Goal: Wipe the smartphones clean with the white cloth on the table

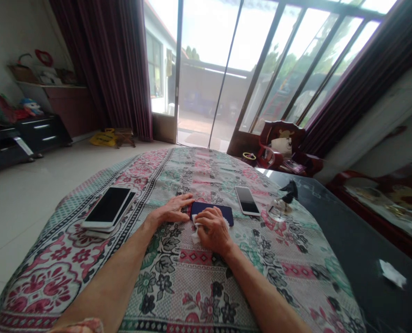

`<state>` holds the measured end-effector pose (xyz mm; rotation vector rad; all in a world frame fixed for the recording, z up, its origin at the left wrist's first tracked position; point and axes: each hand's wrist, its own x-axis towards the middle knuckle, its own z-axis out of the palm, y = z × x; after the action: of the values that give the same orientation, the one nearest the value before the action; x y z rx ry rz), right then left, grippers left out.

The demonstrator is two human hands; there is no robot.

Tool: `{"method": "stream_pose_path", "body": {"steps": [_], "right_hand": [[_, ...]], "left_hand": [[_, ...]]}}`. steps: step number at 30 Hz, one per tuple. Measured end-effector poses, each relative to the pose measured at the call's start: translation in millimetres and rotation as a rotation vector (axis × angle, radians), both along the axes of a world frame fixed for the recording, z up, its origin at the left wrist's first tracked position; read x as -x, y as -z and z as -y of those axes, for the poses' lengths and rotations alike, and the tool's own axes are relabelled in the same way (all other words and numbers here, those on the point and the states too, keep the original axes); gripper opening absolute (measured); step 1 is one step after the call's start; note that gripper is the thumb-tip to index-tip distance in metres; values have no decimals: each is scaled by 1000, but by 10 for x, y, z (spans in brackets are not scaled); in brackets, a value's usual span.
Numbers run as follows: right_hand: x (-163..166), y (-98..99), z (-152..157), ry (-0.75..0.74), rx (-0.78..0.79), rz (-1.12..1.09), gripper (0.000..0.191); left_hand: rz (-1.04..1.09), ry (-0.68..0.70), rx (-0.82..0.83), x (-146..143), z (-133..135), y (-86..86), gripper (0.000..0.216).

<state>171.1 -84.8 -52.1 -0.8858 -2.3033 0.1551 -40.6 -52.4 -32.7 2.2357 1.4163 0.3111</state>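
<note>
A dark blue smartphone [228, 215] lies crosswise on the patterned tablecloth [206, 273] in front of me. My right hand [214, 229] presses a crumpled white tissue [196, 237] onto it, with the fingers curled over the tissue. At the phone's left end rests my left hand [174, 210], fingers stretched out and thumb close to the edge; whether it touches the phone I cannot tell. Off to the left is a small stack of white phones, the top phone [108, 207] showing a black screen. Another white phone [247, 201] lies to the right of my hands.
A clear bottle [278, 210] with a black top stands at the cloth's right side. Beyond it, a black table [351, 231] carries a crumpled white tissue [393, 274]. A carved wooden chair [282, 143] stands behind, near the glass doors [206, 92].
</note>
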Motion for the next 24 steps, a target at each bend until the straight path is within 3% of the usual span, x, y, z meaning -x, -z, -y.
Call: {"method": "stream_pose_path", "body": {"steps": [7, 12, 18, 24], "right_hand": [[36, 26, -123, 251, -2, 9, 23], [126, 17, -187, 214, 7, 91, 24], [178, 10, -66, 61, -9, 92, 22], [182, -18, -145, 148, 11, 83, 22]], "left_hand": [[-1, -5, -8, 12, -13, 47, 73], [6, -4, -27, 9, -19, 65, 71], [27, 32, -68, 12, -53, 109, 67], [25, 22, -49, 19, -53, 109, 69]]}}
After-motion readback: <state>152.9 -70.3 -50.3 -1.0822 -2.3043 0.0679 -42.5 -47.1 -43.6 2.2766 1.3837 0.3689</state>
